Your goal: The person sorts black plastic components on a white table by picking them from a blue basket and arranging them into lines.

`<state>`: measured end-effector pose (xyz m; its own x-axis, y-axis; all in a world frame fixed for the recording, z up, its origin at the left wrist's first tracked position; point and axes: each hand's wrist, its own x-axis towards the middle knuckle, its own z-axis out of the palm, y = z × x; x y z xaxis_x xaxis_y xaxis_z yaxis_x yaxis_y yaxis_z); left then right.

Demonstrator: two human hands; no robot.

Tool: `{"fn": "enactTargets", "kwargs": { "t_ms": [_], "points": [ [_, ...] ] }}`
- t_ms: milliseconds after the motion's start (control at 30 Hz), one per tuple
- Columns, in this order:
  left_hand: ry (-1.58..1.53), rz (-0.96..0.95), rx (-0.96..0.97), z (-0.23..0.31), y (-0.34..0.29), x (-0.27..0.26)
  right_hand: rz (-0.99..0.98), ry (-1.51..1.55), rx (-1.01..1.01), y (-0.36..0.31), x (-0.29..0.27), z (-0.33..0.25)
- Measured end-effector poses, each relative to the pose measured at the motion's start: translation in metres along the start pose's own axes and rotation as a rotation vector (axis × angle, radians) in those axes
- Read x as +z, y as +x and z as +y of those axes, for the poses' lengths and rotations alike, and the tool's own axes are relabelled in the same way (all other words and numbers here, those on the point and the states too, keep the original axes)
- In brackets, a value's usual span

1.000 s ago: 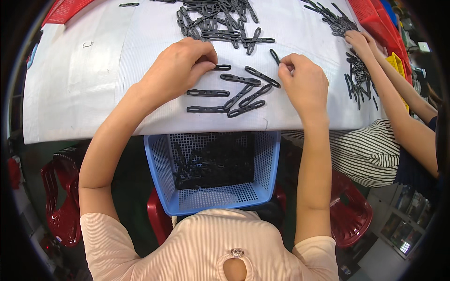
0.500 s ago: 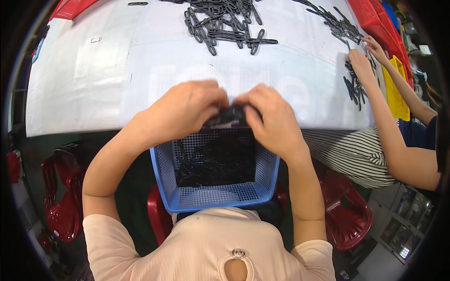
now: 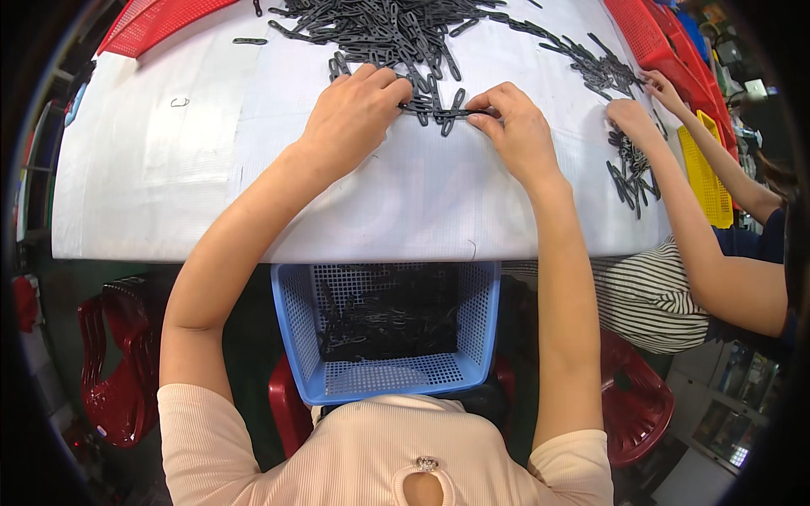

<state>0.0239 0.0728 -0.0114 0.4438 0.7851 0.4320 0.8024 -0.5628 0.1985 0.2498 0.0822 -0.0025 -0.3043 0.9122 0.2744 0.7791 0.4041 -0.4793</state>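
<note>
At the near edge of a heap of black slotted plastic pieces, both my arms are stretched over the white table. My right hand pinches the end of a thin black slotted piece between thumb and fingers. Fingers of my left hand are closed at the other side of the same small group, where black pieces show at the fingertips; its thumb is mostly hidden. A slotted piece lies crosswise between my hands. In front of my body is a blue mesh basket with many dark pieces inside.
To the right, another person's hands handle similar pieces in a smaller pile. Red baskets stand at the far left and far right, beside a yellow basket. A bent wire lies on the tablecloth.
My hands have moved from above the blue basket, where they held dark pieces, forward to the heap. Those pieces are no longer in my hands; the fingers now grip at the heap's near edge.
</note>
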Motion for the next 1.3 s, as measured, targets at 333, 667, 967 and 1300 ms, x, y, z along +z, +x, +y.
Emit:
{"fn": "enactTargets", "kwargs": {
  "t_ms": [333,667,967,1300],
  "points": [
    [-0.566,-0.413,-0.285,0.024,-0.023,-0.046,-0.620,0.405,0.273,-0.037,-0.042,-0.022],
    [-0.099,-0.040,-0.069,0.023,-0.016,-0.024,0.024,-0.103,-0.213,0.003,-0.003,0.004],
    [0.113,0.053,0.091,-0.011,0.004,0.015,-0.271,0.082,0.000,-0.037,-0.034,-0.011],
    [-0.439,-0.207,-0.089,0.024,-0.017,-0.028,0.044,-0.157,0.166,0.027,0.027,-0.026]
  ]
}}
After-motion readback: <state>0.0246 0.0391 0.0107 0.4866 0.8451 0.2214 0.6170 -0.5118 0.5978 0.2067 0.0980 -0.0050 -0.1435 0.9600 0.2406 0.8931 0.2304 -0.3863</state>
